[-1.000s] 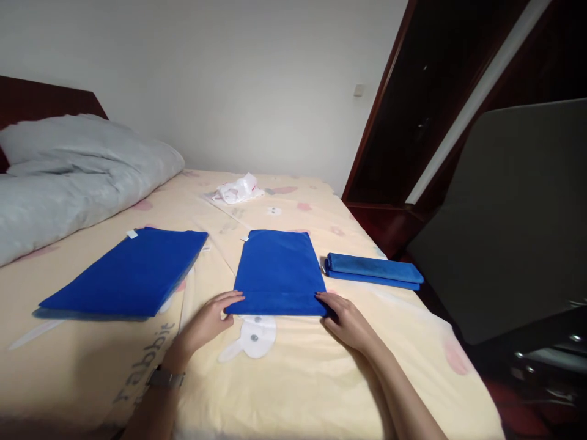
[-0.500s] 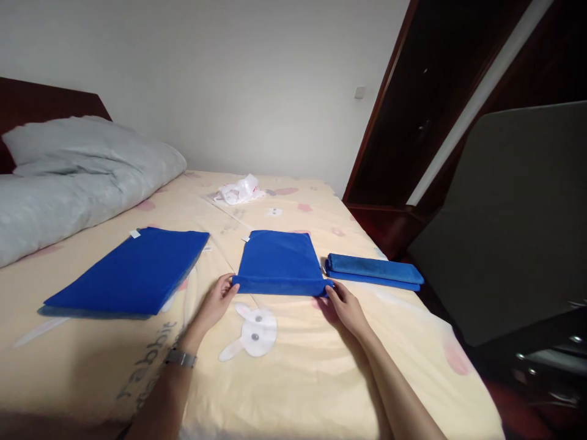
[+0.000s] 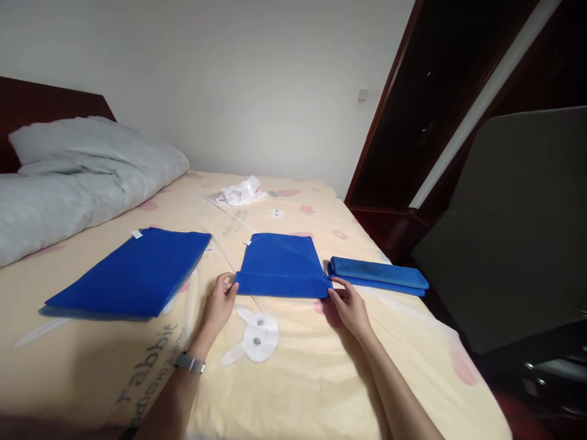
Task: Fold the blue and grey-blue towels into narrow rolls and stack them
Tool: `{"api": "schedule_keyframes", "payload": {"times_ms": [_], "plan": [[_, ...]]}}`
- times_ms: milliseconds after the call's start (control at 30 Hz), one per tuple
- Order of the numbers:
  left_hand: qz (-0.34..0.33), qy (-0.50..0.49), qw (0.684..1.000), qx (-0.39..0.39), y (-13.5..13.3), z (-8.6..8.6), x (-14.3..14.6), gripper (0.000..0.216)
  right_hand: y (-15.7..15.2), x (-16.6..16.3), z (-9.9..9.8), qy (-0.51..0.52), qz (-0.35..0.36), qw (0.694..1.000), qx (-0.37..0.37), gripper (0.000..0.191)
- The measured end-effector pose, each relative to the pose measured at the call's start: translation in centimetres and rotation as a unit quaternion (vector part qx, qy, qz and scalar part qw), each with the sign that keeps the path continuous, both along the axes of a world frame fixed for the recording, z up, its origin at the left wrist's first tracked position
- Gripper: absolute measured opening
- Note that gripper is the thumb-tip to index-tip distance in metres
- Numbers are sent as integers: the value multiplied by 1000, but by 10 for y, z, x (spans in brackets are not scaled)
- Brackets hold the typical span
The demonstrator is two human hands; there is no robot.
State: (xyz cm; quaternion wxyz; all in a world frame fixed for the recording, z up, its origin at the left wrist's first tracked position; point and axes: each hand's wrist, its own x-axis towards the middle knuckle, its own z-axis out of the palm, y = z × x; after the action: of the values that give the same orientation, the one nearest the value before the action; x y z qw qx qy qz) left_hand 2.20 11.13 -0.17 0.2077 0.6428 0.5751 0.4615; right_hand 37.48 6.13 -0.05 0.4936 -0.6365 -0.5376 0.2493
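Note:
A blue cloth lies in the middle of the bed, its near edge lifted and folded back toward the far side. My left hand pinches that edge at its left corner. My right hand pinches it at the right corner. Both hands are closed on the fabric. A watch is on my left wrist.
A larger blue cloth lies flat to the left. A folded blue cloth sits to the right near the bed's edge. A grey pillow and a white plastic bag lie farther back. A dark wardrobe and a chair stand on the right.
Both hands lifted the near edge of the middle cloth and carried it away from me, so the cloth looks shorter. The camera shifted slightly.

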Motion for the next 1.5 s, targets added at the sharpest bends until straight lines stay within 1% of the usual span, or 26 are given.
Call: {"api": "schedule_keyframes", "payload": {"times_ms": [100,167,300,367,400,467,500,533,600,667,700,767,833,867,900,967,1033,1133,1267,1367,1500], "plan": [[5,13,1000,-5,-12,9,-4,30,-11,3,9,22,22,1000,2,39],[14,54,998,-8,-23,13,-6,26,-19,5,11,33,39,999,-4,38],[24,169,985,16,-44,9,-11,20,-30,9,6,53,73,995,-38,38],[18,249,967,45,-51,4,-13,20,-31,12,0,26,79,995,-51,35],[19,292,954,59,-53,2,-14,22,-31,13,-2,-3,75,996,-49,32],[25,360,929,80,-56,2,-15,27,-29,17,-5,-83,57,995,-24,28],[29,375,923,86,-57,4,-15,29,-29,19,-4,-123,44,991,-4,27],[35,377,921,92,-57,7,-15,29,-28,19,-3,-157,33,987,18,27],[48,352,928,113,-56,16,-11,29,-28,16,4,-204,25,977,59,30],[41,306,941,140,-54,25,-2,31,-27,4,12,-239,46,966,91,33],[17,288,946,150,-53,29,5,33,-26,-5,15,-259,68,958,105,34],[-71,283,943,158,-49,31,20,35,-22,-27,18,-301,131,936,124,37],[-177,312,921,154,-45,28,36,39,-17,-50,16,-340,195,910,132,44],[-218,328,907,152,-43,25,42,42,-14,-59,13,-356,220,898,133,47],[-245,341,895,149,-42,21,46,45,-11,-67,9,-370,236,888,133,49],[-265,358,884,142,-38,13,49,49,-8,-73,1,-387,248,878,134,49],[-268,368,881,133,-35,9,46,50,-6,-71,-5,-392,243,877,136,49],[-277,365,880,125,-31,9,36,50,-8,-59,-9,-389,236,880,136,48],[-284,365,879,119,-28,10,24,50,-14,-37,-8,-393,225,883,120,46],[-281,372,877,118,-27,8,15,51,-20,-20,-7,-383,207,893,111,45],[-272,363,884,110,-25,4,1,49,-26,2,-9,-361,191,907,106,46]]}}
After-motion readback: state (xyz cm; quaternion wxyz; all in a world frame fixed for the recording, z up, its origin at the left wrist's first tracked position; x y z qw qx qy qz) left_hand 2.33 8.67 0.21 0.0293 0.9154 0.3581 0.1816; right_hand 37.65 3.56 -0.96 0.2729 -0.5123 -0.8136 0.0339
